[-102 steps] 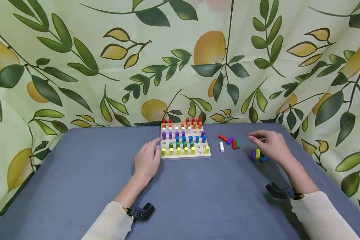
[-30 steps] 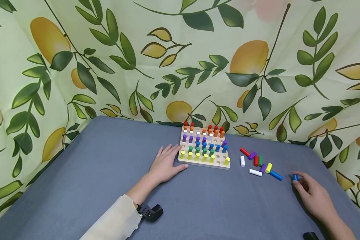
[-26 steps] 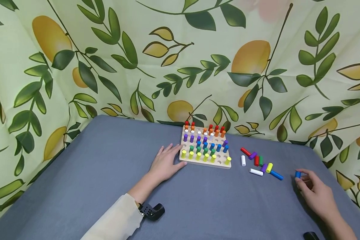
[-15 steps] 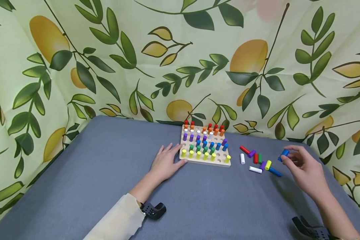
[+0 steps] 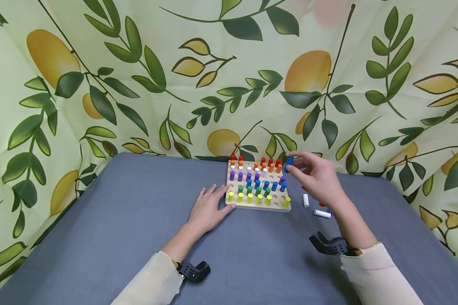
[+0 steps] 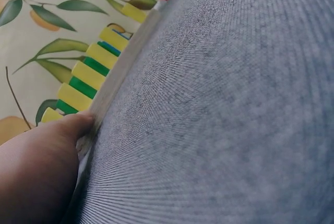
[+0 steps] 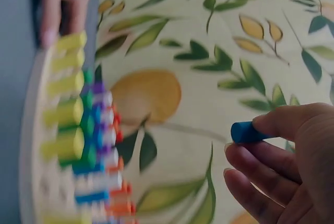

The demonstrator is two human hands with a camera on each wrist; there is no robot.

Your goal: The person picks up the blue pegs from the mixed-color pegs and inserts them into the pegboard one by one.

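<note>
A wooden pegboard [image 5: 257,206] stands near the back of the table, with rows of red, orange, white, purple, blue, green and yellow pegs. My left hand [image 5: 208,212] rests at its left edge, fingers spread and relaxed; in the left wrist view the thumb [image 6: 78,124] touches the board's front side. My right hand [image 5: 316,176] is raised by the board's back right corner. It pinches a blue peg [image 7: 248,132] between thumb and fingers, apart from the board. Some holes show bare in the board's right part.
Right of the board lie loose pegs, among them an upright-lying white peg [image 5: 305,200] and another white peg [image 5: 322,214]. The right hand and forearm hide most of the others. A grey-blue cloth [image 5: 137,237] covers the table, and a leaf-patterned curtain [image 5: 145,84] hangs behind.
My right hand picked up the blue peg at the far right, lifted it and carried it left to the board. The left hand stays at the board's left edge, its fingers now more spread.
</note>
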